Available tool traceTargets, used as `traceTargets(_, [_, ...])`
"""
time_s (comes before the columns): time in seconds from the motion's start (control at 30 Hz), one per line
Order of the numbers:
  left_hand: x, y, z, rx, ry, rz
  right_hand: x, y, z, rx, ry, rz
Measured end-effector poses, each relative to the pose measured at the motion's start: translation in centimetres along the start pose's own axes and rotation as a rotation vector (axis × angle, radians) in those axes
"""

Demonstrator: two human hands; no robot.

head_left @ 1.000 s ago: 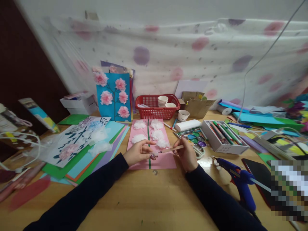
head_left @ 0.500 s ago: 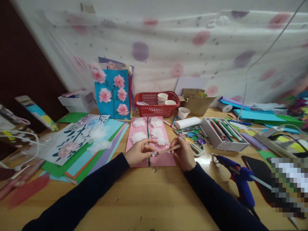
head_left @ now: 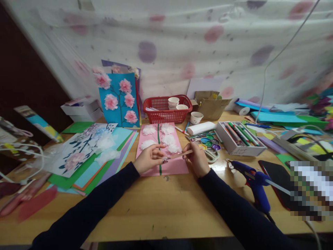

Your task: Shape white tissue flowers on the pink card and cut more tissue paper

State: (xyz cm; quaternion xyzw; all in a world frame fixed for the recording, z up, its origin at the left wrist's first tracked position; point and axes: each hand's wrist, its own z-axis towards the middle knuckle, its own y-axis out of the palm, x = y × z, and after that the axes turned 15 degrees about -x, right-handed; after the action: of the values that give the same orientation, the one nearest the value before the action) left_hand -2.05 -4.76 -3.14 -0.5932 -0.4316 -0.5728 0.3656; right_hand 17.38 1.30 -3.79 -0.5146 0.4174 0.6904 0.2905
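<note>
A pink sheet [head_left: 177, 168] with a green painted stem [head_left: 159, 132] and several fluffy white tufts [head_left: 168, 140] lies flat in front of me. Above its lower half, my right hand [head_left: 197, 159] pinches a thin, flat, tan stick [head_left: 180, 155] that looks wooden. My left hand [head_left: 149, 159] comes in from the other side, thumb and fingertips closed at the stick's left end. Whether something small is also between those fingertips is too blurred to tell.
Coloured papers [head_left: 122, 156] spread at left; a blue flower picture [head_left: 114, 107] stands behind them. At the back is a red basket [head_left: 166, 116] beside a paper cup [head_left: 196, 117]. Rightward are a paint palette [head_left: 209, 144], a marker box [head_left: 239, 149], a blue glue gun [head_left: 256, 184] and a phone [head_left: 277, 180].
The view has tilted and shifted a little, so the whole scene sits slightly higher and further left. Both hands stay at the stick, with only slight finger movement.
</note>
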Motion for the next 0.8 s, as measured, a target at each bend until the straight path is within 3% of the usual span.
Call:
traceTargets(0.2, [0.9, -0.5, 0.4, 0.096, 0.032, 0.153, -0.4, -1.9, 0.5, 0.232, -0.225, -0.191])
traceTargets(0.43, [2.3, 0.3, 1.8, 0.071, 0.034, 0.274, 0.5, -2.3, 0.4, 0.162, -0.244, -0.417])
traceTargets(0.8, [1.7, 2.1, 4.5, 0.018, 0.110, 0.821, 0.9, -2.5, 0.8, 0.169, -0.263, -0.494])
